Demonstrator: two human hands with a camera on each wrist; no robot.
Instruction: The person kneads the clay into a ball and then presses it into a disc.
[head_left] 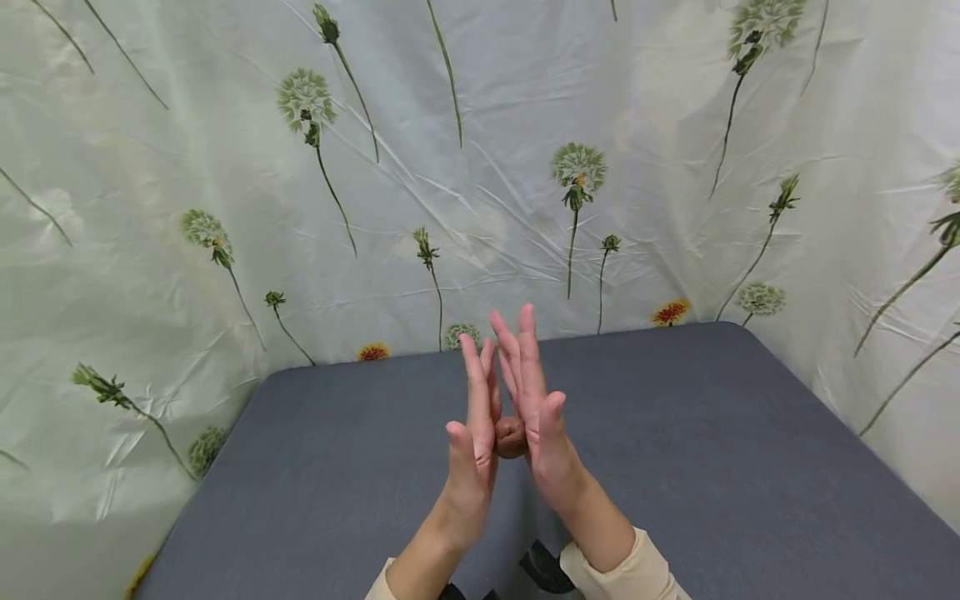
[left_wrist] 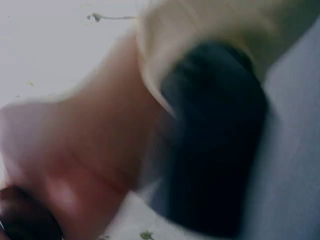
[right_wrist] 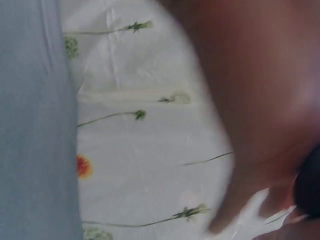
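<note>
A small brown ball [head_left: 511, 437], with a crease on its surface like clay or dough, sits between my two palms above the table. My left hand [head_left: 474, 442] touches it from the left, fingers straight and pointing up. From the other side my right hand [head_left: 542, 429] presses against it, also with straight fingers and the thumb raised. Up close the ball looks dark, at the lower left corner of the left wrist view [left_wrist: 29, 217] and at the right edge of the right wrist view [right_wrist: 309, 187]. Both wrist views are blurred.
Below the hands lies a dark grey table [head_left: 337, 467] with rounded far corners. A pale curtain [head_left: 480, 200] printed with dandelions hangs behind it and along both sides. Cream sleeves [head_left: 626, 571] and dark wrist bands [head_left: 545, 568] show at the bottom.
</note>
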